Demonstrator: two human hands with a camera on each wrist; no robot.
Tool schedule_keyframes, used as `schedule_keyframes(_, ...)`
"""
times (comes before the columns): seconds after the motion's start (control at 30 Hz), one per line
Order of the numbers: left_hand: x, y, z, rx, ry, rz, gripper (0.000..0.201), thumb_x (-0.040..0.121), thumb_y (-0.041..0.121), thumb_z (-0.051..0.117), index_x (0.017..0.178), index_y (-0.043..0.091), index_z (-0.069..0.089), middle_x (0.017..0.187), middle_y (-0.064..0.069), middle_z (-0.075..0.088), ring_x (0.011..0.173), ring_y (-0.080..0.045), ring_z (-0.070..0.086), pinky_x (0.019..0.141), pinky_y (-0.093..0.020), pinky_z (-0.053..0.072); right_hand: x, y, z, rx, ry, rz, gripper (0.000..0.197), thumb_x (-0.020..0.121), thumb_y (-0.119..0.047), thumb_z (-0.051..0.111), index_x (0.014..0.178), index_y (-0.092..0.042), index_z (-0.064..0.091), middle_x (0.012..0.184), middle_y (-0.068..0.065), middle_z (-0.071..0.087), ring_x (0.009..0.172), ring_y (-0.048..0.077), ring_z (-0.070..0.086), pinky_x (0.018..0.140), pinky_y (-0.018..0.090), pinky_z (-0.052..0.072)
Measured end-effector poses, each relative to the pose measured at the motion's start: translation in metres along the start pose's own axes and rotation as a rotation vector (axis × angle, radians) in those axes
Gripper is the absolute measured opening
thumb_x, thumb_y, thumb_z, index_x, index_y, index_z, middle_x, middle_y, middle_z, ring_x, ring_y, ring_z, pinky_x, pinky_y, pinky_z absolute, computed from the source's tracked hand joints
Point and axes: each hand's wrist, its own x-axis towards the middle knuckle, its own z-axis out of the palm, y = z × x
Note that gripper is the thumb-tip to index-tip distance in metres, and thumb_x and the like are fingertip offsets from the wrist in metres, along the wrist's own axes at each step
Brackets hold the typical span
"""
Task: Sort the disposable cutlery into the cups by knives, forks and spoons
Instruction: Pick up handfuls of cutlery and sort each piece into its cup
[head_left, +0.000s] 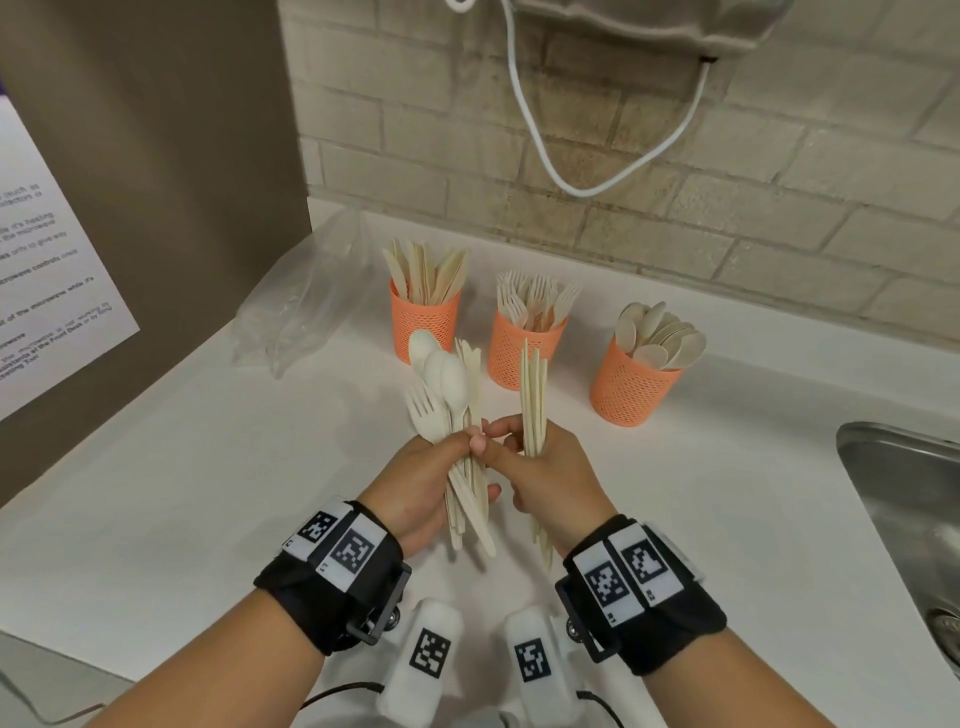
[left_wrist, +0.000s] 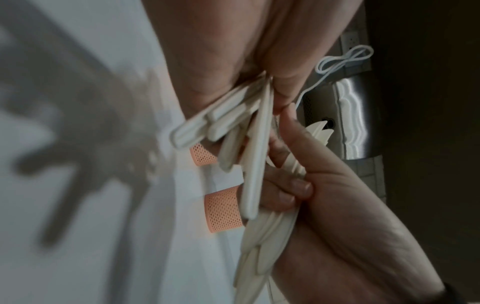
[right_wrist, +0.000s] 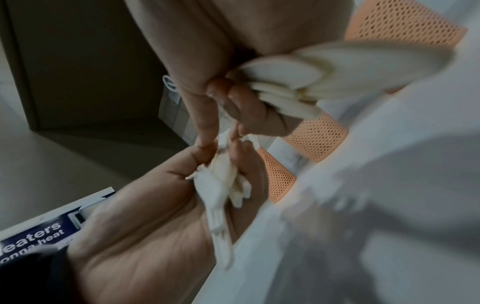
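sorting well under way, two handfuls left to place

three orange mesh cups stand in a row near the wall on the white table (head_left: 208, 467): the knife cup (head_left: 425, 323) on the left, the fork cup (head_left: 525, 349) in the middle, the spoon cup (head_left: 631, 389) on the right, each already crowded with its own kind. what remains, as far as the head view shows, is in the hands. the left hand (head_left: 415, 486) is wrapped around a mixed bundle (head_left: 457, 415) of spoons, forks and flat handles, held upright over the table in front of the cups. the right hand (head_left: 550, 480) holds a slim stack of knives (head_left: 534, 400) in its curled fingers, while its thumb and forefinger reach across to the mixed bundle, seemingly to pick out another piece. i judge the task past halfway, with these two handfuls still to drop.

for room: the table in front of the cups is open. a crumpled clear plastic bag (head_left: 306, 306) lies left of the knife cup, beside a brown side panel (head_left: 156, 156). a steel sink (head_left: 904, 499) cuts in on the right, near the spoon cup.
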Motion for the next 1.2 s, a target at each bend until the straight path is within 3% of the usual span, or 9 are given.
schedule_keyframes(0.17, 0.000, 0.002, -0.001, -0.023, 0.010, 0.018, 0.026, 0.098, 0.022, 0.044, 0.112, 0.007, 0.060, 0.099, -0.010, 0.073, 0.091, -0.017, 0.071, 0.068, -0.029, 0.058, -0.003, -0.002, -0.002, -0.081, -0.101, -0.057, 0.018, 0.075, -0.008, 0.079, 0.082, -0.009, 0.063, 0.072, 0.003, 0.059, 0.061, 0.014, 0.062, 0.053, 0.017, 0.046)
schedule_keyframes(0.3, 0.001, -0.001, 0.000, 0.031, -0.009, 0.048, 0.029, 0.099, 0.018, 0.043, 0.118, 0.006, 0.061, 0.114, -0.017, 0.068, 0.107, -0.026, 0.066, 0.092, -0.038, 0.053, 0.000, 0.000, -0.002, -0.187, -0.044, -0.053, 0.016, 0.080, -0.013, 0.073, 0.073, -0.012, 0.059, 0.060, -0.004, 0.057, 0.046, 0.000, 0.049, 0.049, 0.015, 0.037)
schedule_keyframes(0.47, 0.002, -0.002, -0.002, 0.129, 0.013, 0.076, 0.030, 0.099, 0.015, 0.043, 0.121, 0.004, 0.061, 0.116, -0.020, 0.066, 0.110, -0.035, 0.062, 0.098, -0.048, 0.047, 0.000, 0.001, -0.006, -0.154, -0.052, -0.044, 0.020, 0.082, -0.012, 0.071, 0.083, 0.005, 0.062, 0.058, 0.003, 0.054, 0.044, 0.007, 0.047, 0.045, 0.016, 0.037)
schedule_keyframes(0.57, 0.001, -0.003, -0.001, 0.150, -0.002, 0.102, 0.031, 0.099, 0.015, 0.044, 0.123, 0.005, 0.059, 0.118, -0.021, 0.065, 0.109, -0.037, 0.061, 0.097, -0.049, 0.048, 0.001, 0.003, -0.009, -0.153, -0.054, -0.053, 0.019, 0.081, -0.011, 0.072, 0.083, 0.005, 0.064, 0.056, 0.000, 0.055, 0.046, 0.006, 0.050, 0.046, 0.014, 0.038)
schedule_keyframes(0.67, 0.000, -0.005, 0.001, 0.161, -0.005, 0.117, 0.030, 0.097, 0.015, 0.046, 0.119, 0.001, 0.060, 0.115, -0.021, 0.066, 0.106, -0.032, 0.064, 0.090, -0.039, 0.053, 0.002, 0.004, -0.011, -0.147, -0.054, -0.041, 0.016, 0.079, -0.012, 0.074, 0.075, -0.003, 0.061, 0.050, -0.010, 0.053, 0.045, 0.001, 0.049, 0.046, 0.013, 0.036)
schedule_keyframes(0.73, 0.001, -0.006, 0.002, 0.192, 0.012, 0.127, 0.027, 0.096, 0.016, 0.049, 0.101, -0.007, 0.062, 0.109, -0.027, 0.064, 0.100, -0.031, 0.065, 0.085, -0.034, 0.056, 0.001, 0.003, -0.011, -0.139, -0.073, -0.041, 0.017, 0.079, -0.011, 0.074, 0.073, -0.006, 0.059, 0.051, -0.010, 0.050, 0.045, 0.000, 0.047, 0.045, 0.012, 0.036)
schedule_keyframes(0.87, -0.001, -0.003, 0.004, 0.215, 0.018, 0.134, 0.027, 0.096, 0.012, 0.049, 0.076, 0.004, 0.064, 0.092, -0.023, 0.059, 0.081, -0.027, 0.066, 0.068, -0.029, 0.057, 0.001, -0.001, -0.012, -0.104, -0.134, -0.033, 0.024, 0.080, -0.005, 0.072, 0.068, -0.009, 0.051, 0.052, -0.006, 0.046, 0.043, -0.001, 0.044, 0.043, 0.010, 0.035)
schedule_keyframes(1.0, -0.007, 0.003, 0.006, 0.199, -0.056, 0.130, 0.026, 0.096, 0.014, 0.046, 0.099, -0.006, 0.062, 0.079, -0.015, 0.064, 0.071, -0.028, 0.064, 0.061, -0.029, 0.054, 0.001, -0.001, -0.014, -0.013, -0.188, 0.043, 0.026, 0.082, -0.008, 0.072, 0.070, -0.011, 0.049, 0.054, -0.004, 0.047, 0.047, 0.006, 0.046, 0.041, 0.017, 0.033)
schedule_keyframes(1.2, -0.007, 0.005, 0.003, 0.126, -0.071, 0.078, 0.029, 0.096, 0.015, 0.047, 0.115, -0.002, 0.062, 0.095, -0.013, 0.071, 0.081, -0.026, 0.070, 0.067, -0.032, 0.057, 0.001, 0.000, -0.015, 0.109, -0.234, 0.142, 0.031, 0.088, -0.017, 0.066, 0.066, -0.015, 0.045, 0.060, -0.002, 0.040, 0.050, 0.006, 0.039, 0.039, 0.016, 0.031)
